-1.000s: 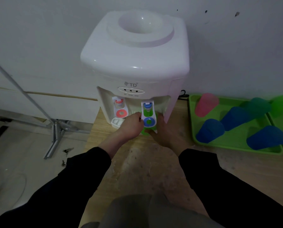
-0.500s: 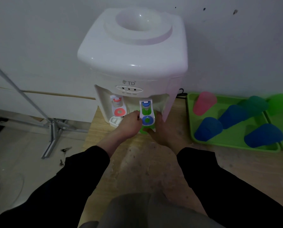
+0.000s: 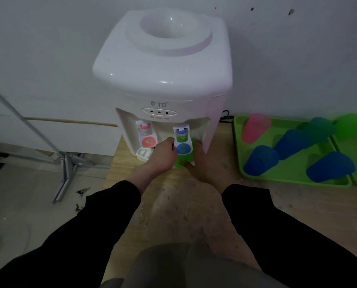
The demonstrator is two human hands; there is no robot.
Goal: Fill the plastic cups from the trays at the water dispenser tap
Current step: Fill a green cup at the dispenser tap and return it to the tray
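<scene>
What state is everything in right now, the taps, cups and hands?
Blue tap: left hand grips it.
Green cup: below that tap, held by right hand; fill hidden.
Red tap: untouched.
Spare cups: on green tray, untouched.
Dispenser top: no bottle.

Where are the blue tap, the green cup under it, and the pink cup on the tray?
blue tap (image 3: pixel 183 149): head view, on its round blue paddle.
green cup (image 3: pixel 184 158): head view, on its wall below the tap.
pink cup (image 3: pixel 255 127): head view, on its side wall.

Grey metal stand (image 3: pixel 63 170) on the floor left of wooden table (image 3: pixel 183 206)
</scene>
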